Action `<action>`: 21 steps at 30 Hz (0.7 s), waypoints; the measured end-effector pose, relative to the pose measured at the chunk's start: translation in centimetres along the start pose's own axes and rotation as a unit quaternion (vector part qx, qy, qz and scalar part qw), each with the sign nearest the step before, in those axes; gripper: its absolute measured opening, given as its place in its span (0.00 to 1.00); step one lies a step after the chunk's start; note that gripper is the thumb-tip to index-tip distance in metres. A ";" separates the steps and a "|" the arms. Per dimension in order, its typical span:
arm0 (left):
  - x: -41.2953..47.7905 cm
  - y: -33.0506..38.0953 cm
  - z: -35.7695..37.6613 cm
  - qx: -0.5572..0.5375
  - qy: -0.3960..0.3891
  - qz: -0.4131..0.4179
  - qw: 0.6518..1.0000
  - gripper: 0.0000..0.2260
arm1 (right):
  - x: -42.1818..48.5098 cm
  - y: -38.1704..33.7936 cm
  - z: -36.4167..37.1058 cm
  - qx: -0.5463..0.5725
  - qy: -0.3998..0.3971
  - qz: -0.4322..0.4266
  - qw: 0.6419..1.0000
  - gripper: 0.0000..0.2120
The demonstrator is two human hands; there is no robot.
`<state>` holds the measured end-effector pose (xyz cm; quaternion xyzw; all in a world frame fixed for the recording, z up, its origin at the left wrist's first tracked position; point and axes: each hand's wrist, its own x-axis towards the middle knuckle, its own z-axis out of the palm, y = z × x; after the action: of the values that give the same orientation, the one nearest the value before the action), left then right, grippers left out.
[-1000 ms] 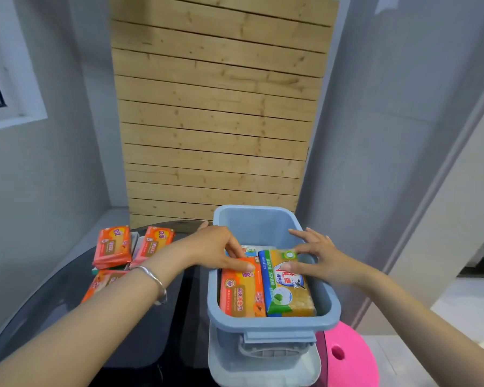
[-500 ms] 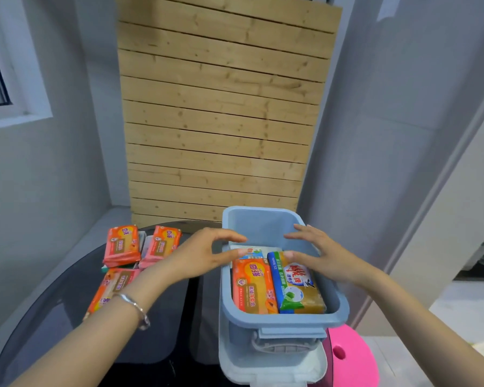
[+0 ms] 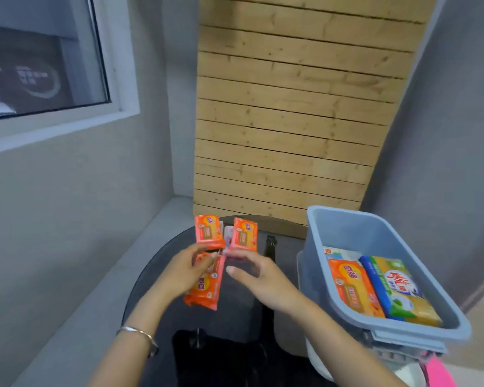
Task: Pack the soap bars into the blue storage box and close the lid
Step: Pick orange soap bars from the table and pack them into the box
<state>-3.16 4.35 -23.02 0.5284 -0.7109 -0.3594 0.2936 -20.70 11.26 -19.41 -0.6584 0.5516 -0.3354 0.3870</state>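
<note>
The blue storage box [image 3: 419, 277] stands at the right with its top uncovered. Inside lie an orange soap bar [image 3: 349, 287], a green and yellow soap bar [image 3: 400, 291] and a pale pack [image 3: 337, 252] behind them. On the dark table, two orange soap bars [image 3: 208, 231] [image 3: 245, 235] lie at the far side. My left hand [image 3: 183, 272] grips a nearer orange soap bar [image 3: 206, 289], which looks tilted up on one edge. My right hand [image 3: 260, 279] hovers just right of that bar, fingers loosely curled and holding nothing.
The box sits on a pale lid [image 3: 315, 356]. A small pink and white pack [image 3: 228, 233] lies between the two far bars. The round dark glass table [image 3: 235, 319] ends near a grey wall; a pink stool [image 3: 439, 372] is at the lower right.
Both hands have left the box and moved left over the loose bars on the table. My left hand has taken hold of the near orange bar. My view has swung left.
</note>
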 end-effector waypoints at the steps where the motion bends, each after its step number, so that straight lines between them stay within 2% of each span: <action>1: -0.3 -0.9 0.0 0.014 0.007 -0.010 1.000 0.18 | 0.3 0.5 0.9 0.011 -0.005 0.028 1.000 0.15; 3: -0.8 -2.3 0.2 0.044 0.006 -0.042 0.998 0.22 | 0.8 1.2 2.3 0.039 -0.010 0.085 0.996 0.11; 4: -0.9 -2.9 0.4 0.064 -0.003 -0.065 0.996 0.25 | 1.0 1.4 2.9 0.050 -0.010 0.106 0.993 0.12; 6: -0.7 -3.7 0.7 0.093 -0.045 -0.112 0.988 0.25 | 1.7 2.3 3.9 0.053 -0.009 0.141 0.988 0.19; 9: -0.2 -4.6 1.3 0.021 -0.073 -0.127 0.989 0.18 | 2.7 3.4 5.7 0.032 0.008 0.177 0.984 0.26; 12: -0.1 -4.9 1.8 -0.044 -0.021 -0.130 0.990 0.14 | 3.0 4.8 7.0 0.001 0.002 0.168 0.986 0.21; 14: -0.3 -4.9 2.2 -0.067 0.012 -0.126 0.990 0.11 | 3.2 4.7 7.5 0.021 0.020 0.176 0.984 0.18; 17: -0.6 -4.9 2.3 -0.112 0.058 -0.119 0.985 0.06 | 2.6 5.0 7.6 0.101 0.043 0.163 0.981 0.16; 21: -0.6 -2.8 1.9 -0.218 0.114 -0.098 0.964 0.10 | 1.9 4.3 6.3 0.232 0.095 0.105 0.962 0.17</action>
<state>-2.95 4.76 -26.44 0.5563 -0.5218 -0.4700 0.4443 -16.91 9.84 -26.20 -0.4538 0.5591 -0.4726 0.5081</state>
